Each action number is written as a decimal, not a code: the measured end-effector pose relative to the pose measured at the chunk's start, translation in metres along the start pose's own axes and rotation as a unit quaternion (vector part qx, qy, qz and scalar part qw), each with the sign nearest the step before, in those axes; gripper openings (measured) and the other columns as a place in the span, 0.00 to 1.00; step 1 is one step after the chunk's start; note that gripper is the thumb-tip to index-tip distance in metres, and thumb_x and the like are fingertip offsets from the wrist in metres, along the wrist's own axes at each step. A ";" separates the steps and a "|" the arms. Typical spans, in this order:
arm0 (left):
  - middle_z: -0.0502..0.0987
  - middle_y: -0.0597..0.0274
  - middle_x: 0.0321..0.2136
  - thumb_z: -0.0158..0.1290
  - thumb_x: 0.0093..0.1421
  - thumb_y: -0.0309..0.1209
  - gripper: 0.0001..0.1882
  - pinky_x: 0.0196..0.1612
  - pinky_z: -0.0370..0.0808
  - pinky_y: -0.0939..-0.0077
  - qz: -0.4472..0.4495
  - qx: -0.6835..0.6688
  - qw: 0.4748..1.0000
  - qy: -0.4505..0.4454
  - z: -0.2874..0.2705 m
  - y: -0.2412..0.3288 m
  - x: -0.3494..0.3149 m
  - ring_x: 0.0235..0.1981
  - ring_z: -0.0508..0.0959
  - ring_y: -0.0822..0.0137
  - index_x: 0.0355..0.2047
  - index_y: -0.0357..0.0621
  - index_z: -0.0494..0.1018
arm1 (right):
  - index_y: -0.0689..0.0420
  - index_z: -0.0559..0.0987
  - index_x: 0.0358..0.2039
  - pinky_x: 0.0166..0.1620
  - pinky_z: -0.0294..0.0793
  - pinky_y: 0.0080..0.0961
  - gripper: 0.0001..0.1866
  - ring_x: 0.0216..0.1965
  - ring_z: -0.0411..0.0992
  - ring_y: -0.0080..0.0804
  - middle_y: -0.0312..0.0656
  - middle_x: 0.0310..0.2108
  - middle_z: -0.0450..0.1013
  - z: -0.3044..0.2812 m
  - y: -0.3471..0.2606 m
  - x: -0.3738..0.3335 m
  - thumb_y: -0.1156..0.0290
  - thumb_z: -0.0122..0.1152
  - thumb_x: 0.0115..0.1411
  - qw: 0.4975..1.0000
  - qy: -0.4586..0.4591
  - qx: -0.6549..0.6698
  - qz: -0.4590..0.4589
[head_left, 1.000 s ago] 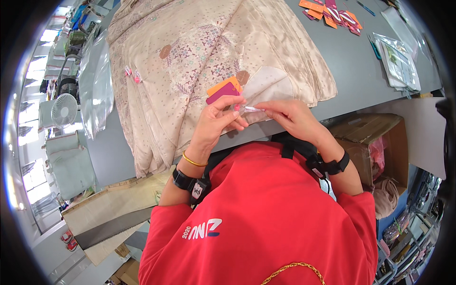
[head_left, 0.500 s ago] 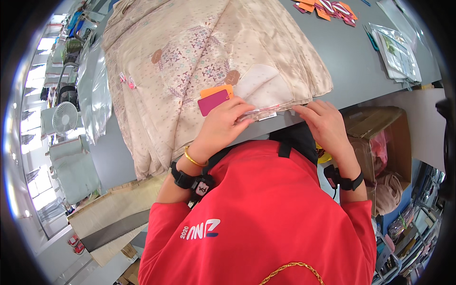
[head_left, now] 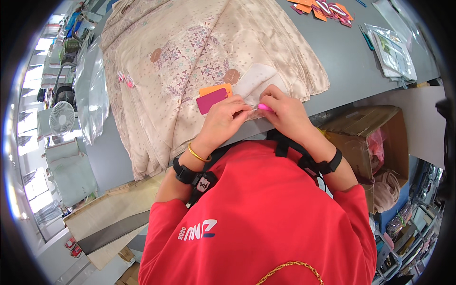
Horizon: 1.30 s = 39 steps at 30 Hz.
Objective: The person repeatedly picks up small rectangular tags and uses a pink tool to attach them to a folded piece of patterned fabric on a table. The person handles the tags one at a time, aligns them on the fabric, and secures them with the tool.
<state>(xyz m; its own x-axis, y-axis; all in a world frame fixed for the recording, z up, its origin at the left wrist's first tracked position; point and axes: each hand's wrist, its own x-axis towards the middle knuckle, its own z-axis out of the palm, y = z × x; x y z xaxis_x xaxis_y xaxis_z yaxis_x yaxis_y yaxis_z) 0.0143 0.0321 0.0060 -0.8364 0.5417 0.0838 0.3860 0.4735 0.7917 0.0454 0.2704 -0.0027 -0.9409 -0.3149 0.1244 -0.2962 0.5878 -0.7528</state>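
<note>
Cream printed fabric (head_left: 266, 42) with purple and teal flowers lies in a layered stack on the table. Near its front edge my left hand (head_left: 224, 116) is closed in a pinch, with a thin pale strand showing at the fingertips; what it is I cannot make out. Right beside it my right hand (head_left: 287, 113) grips a small bright pink piece (head_left: 265, 108) between thumb and fingers, its tip close to the left fingertips. A maroon tag (head_left: 212, 100) overlaps an orange tag (head_left: 223, 88) on the fabric just beyond my left hand.
Orange and maroon tags (head_left: 327, 10) lie loose on the grey table (head_left: 339, 71) at the far right. Green-handled scissors (head_left: 366, 39) rest by plastic-wrapped packets (head_left: 392, 52). An open cardboard box (head_left: 394, 137) stands at the right; a white fan (head_left: 61, 117) is at the left.
My right hand has moved left from the fabric's edge to my left hand, and the pink piece now shows in its fingers. My left hand stays nearly in place.
</note>
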 end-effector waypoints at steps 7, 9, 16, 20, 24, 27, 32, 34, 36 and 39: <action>0.82 0.56 0.35 0.63 0.66 0.27 0.06 0.40 0.78 0.63 -0.029 0.037 0.998 -0.032 -0.021 -0.001 -0.011 0.36 0.82 0.55 0.42 0.39 0.83 | 0.60 0.78 0.32 0.47 0.75 0.29 0.09 0.39 0.78 0.28 0.39 0.47 0.81 -0.008 0.008 -0.010 0.73 0.63 0.72 0.916 0.019 0.398 0.040; 0.83 0.60 0.35 0.62 0.69 0.27 0.06 0.38 0.78 0.67 -0.063 -0.023 0.997 -0.022 -0.025 0.000 -0.015 0.35 0.82 0.62 0.43 0.39 0.83 | 0.60 0.77 0.30 0.39 0.69 0.21 0.12 0.37 0.76 0.23 0.41 0.44 0.82 -0.007 0.011 -0.004 0.73 0.63 0.72 0.816 -0.014 0.571 0.089; 0.84 0.67 0.36 0.58 0.76 0.29 0.08 0.32 0.76 0.83 -0.258 -0.208 0.941 -0.070 -0.040 -0.003 -0.035 0.32 0.79 0.82 0.49 0.39 0.82 | 0.63 0.87 0.44 0.49 0.82 0.26 0.07 0.39 0.82 0.24 0.40 0.39 0.85 0.005 0.004 0.012 0.76 0.64 0.71 0.859 -0.069 0.490 0.134; 0.84 0.66 0.36 0.59 0.77 0.30 0.08 0.33 0.78 0.85 -0.266 -0.291 0.915 -0.080 -0.037 -0.003 -0.039 0.33 0.80 0.80 0.50 0.40 0.82 | 0.59 0.85 0.51 0.47 0.81 0.31 0.12 0.41 0.83 0.33 0.41 0.40 0.83 0.015 -0.008 0.009 0.76 0.64 0.68 0.940 -0.084 0.332 -0.004; 0.84 0.67 0.36 0.60 0.77 0.31 0.09 0.33 0.77 0.85 -0.269 -0.284 0.917 -0.083 -0.035 -0.001 -0.039 0.33 0.80 0.81 0.50 0.40 0.83 | 0.53 0.81 0.51 0.46 0.80 0.39 0.14 0.43 0.80 0.48 0.45 0.42 0.80 0.016 -0.016 0.010 0.72 0.65 0.65 0.970 -0.086 0.226 -0.035; 0.84 0.68 0.36 0.60 0.77 0.32 0.09 0.33 0.77 0.85 -0.269 -0.258 0.924 -0.085 -0.033 0.002 -0.037 0.32 0.79 0.81 0.50 0.40 0.83 | 0.53 0.80 0.50 0.46 0.80 0.38 0.13 0.43 0.80 0.47 0.45 0.41 0.80 0.014 -0.019 0.012 0.72 0.64 0.66 0.972 -0.086 0.214 -0.035; 0.86 0.67 0.36 0.58 0.76 0.32 0.11 0.32 0.75 0.84 -0.265 -0.248 0.928 -0.083 -0.031 0.004 -0.034 0.32 0.79 0.81 0.51 0.38 0.82 | 0.54 0.80 0.49 0.45 0.79 0.38 0.11 0.41 0.80 0.47 0.45 0.40 0.80 0.015 -0.019 0.014 0.72 0.63 0.66 0.975 -0.091 0.202 -0.023; 0.85 0.67 0.36 0.58 0.76 0.32 0.11 0.32 0.75 0.84 -0.273 -0.241 0.927 -0.084 -0.030 0.003 -0.033 0.32 0.79 0.81 0.51 0.37 0.82 | 0.54 0.79 0.48 0.44 0.79 0.39 0.11 0.40 0.80 0.47 0.45 0.39 0.80 0.015 -0.017 0.015 0.72 0.63 0.66 0.974 -0.091 0.204 -0.027; 0.85 0.67 0.36 0.58 0.76 0.31 0.10 0.33 0.76 0.83 -0.275 -0.244 0.926 -0.089 -0.029 0.002 -0.033 0.32 0.79 0.81 0.50 0.37 0.82 | 0.54 0.79 0.48 0.44 0.79 0.39 0.10 0.40 0.79 0.47 0.45 0.39 0.79 0.015 -0.014 0.015 0.72 0.63 0.66 0.971 -0.097 0.215 -0.028; 0.85 0.66 0.35 0.58 0.75 0.30 0.09 0.35 0.77 0.81 -0.253 -0.251 0.930 -0.087 -0.027 0.001 -0.032 0.32 0.79 0.79 0.47 0.35 0.82 | 0.53 0.79 0.48 0.44 0.79 0.39 0.11 0.40 0.79 0.48 0.45 0.38 0.79 0.017 -0.013 0.015 0.72 0.63 0.66 0.970 -0.108 0.217 -0.018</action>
<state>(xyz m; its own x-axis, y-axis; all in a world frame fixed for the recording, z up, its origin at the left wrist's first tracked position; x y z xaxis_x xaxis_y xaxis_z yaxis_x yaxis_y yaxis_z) 0.0312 -0.0038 0.0204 -0.7687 0.4622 -0.4420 -0.3072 0.3393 0.8891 0.0375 0.2457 -0.0020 -0.8608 -0.5062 0.0518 -0.1865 0.2190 -0.9577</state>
